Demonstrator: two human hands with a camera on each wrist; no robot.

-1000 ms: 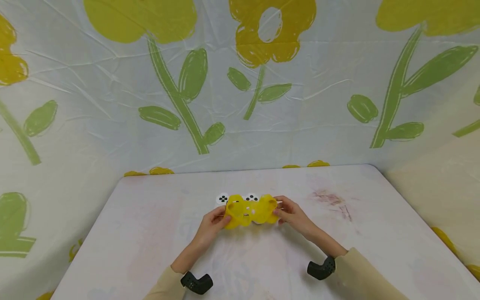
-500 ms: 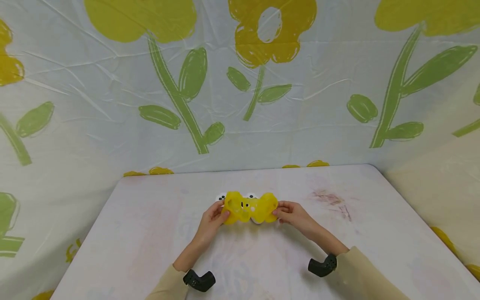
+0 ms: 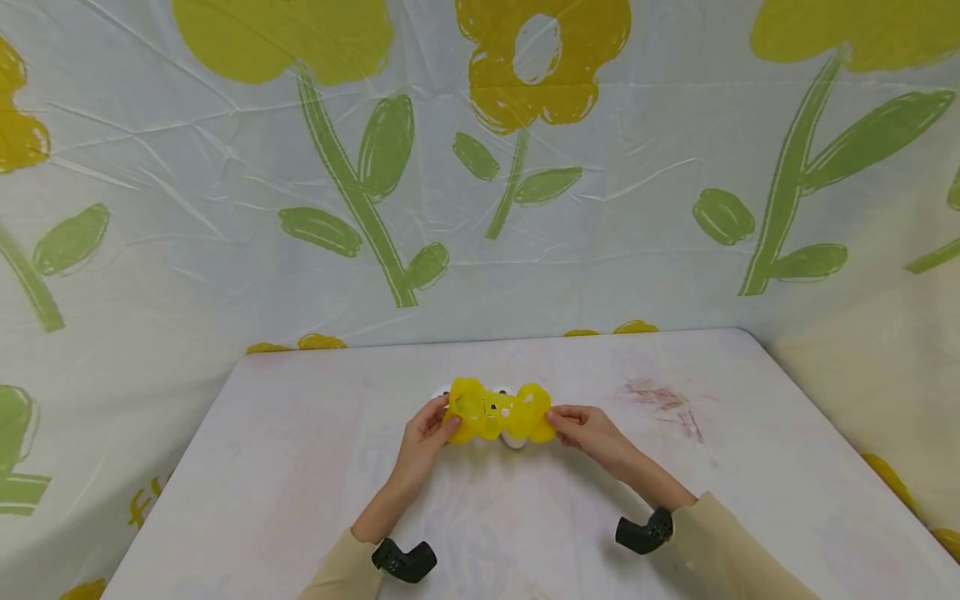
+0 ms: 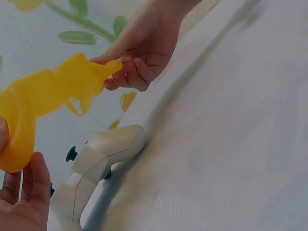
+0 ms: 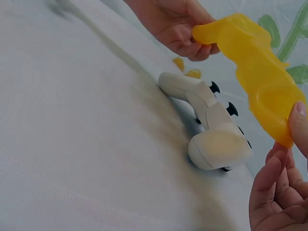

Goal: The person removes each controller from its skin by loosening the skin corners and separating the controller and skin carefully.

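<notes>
A soft yellow silicone controller cover [image 3: 491, 408] is stretched out between my two hands. My left hand [image 3: 422, 442] pinches its left end between thumb and fingers, while the right hand [image 3: 596, 435] pinches the opposite end. In the wrist views, the cover [image 4: 43, 91] hangs in the air above a white game controller [image 4: 108, 149]. The controller [image 5: 216, 144] lies on the table with its black thumbsticks facing up, apart from the cover. From the head view, the cover hides most of the controller; a white grip shows below it.
A white cloth with faint reddish smudges covers the table [image 3: 315, 467]. Behind it hangs a white sheet [image 3: 645, 192] printed with large yellow flowers. Black devices [image 3: 645, 532] are strapped at both wrists.
The cover has shifted slightly upward in the head view, and now hides more of the controller's buttons. Both hands still pinch its ends; the right fingers have shifted a little on the edge.
</notes>
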